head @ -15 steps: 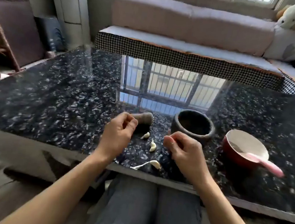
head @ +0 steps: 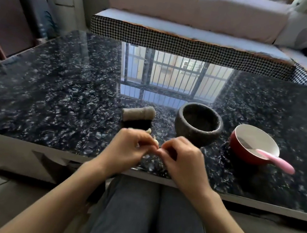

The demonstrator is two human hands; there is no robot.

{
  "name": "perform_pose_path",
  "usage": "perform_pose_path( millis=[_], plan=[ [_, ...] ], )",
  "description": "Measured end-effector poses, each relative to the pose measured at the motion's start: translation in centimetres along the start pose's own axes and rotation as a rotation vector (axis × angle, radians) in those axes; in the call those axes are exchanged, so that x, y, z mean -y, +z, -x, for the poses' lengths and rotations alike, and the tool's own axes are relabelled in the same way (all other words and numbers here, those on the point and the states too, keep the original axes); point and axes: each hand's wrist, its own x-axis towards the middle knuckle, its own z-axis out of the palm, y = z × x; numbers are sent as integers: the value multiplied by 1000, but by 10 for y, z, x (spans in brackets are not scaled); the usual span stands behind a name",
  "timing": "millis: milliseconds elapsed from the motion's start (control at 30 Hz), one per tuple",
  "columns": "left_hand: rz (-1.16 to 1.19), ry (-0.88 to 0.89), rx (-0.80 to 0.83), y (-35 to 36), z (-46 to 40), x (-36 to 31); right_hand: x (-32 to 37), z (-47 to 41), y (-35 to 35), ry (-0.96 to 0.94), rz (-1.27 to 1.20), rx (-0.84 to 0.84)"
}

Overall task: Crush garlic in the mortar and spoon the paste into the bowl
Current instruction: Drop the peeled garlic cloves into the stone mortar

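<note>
Stage: early preparation, by my reading; the garlic is being peeled or pulled apart, and no crushing has begun.
Left hand (head: pixel 131 148): held just above the near edge of the desk (head: pixel 54 105), fingers (head: pixel 146 141) curled together and pinched on a pale garlic clove (head: pixel 156 142).
Right hand (head: pixel 180 157): close against the left, fingers (head: pixel 166 147) bent inward and meeting the same clove or its skin; which of the two I cannot tell.
Other garlic: one more pale clove (head: pixel 148 130) lies on the desk just beyond the left hand, near the pestle; any others are hidden under the hands.
Mortar (head: pixel 198 124): dark stone, upright, just beyond the right hand; its hollow looks dark and empty, with no garlic visible inside.
Pestle (head: pixel 138 112): lying on its side on the desk, left of the mortar, apart from both hands, so unused at present.
Bowl (head: pixel 254 145): red outside, white inside, right of the mortar; no paste shows in it.
Spoon (head: pixel 270 158): pink, resting in the bowl with its handle over the near right rim.
Left to do: finish the cloves, drop them in the mortar, pound them with the pestle, then spoon the paste across into the bowl.
Writing and brands: none readable on the mortar, the bowl, the spoon or the desk.
</note>
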Motion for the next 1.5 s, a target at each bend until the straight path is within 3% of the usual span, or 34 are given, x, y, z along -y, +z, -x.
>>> perform_pose_path(
  millis=[133,300,500,600,667,767,967,1067,1167,1267,1367,1500],
  plan=[
    [141,20,104,-27,-34,-41,14,-31,-43,-21,-46,-180],
    [-146,176,39,-26,-74,-65,8,-61,-66,33,-39,-104],
    [-39,204,26,-18,-84,-75,-10,-67,-81,160,-596,34],
    [182,133,24,-12,-90,-74,-20,-67,-82,214,-926,53],
    [411,63,-70,-9,-98,-69,-25,-68,-83,225,-1020,25],
    [399,35,-135,-6,-107,-65,-33,-70,-82,245,-831,-87],
    [-53,45,150,6,-109,-60,-43,-68,-77,230,-392,-28],
    [-188,57,23,2,-103,-42,-38,-63,-74,175,-194,-160],
    [-327,11,-102,-2,-86,-17,-16,-51,-64,18,-159,-268],
    [-503,-54,-1,2,-65,9,4,-32,-30,-135,-117,-115],
    [-607,-129,54,9,-55,25,6,-18,7,-93,-16,-39],
    [-524,-78,-9,12,-54,34,-1,-14,24,-32,111,-48]
  ],
)
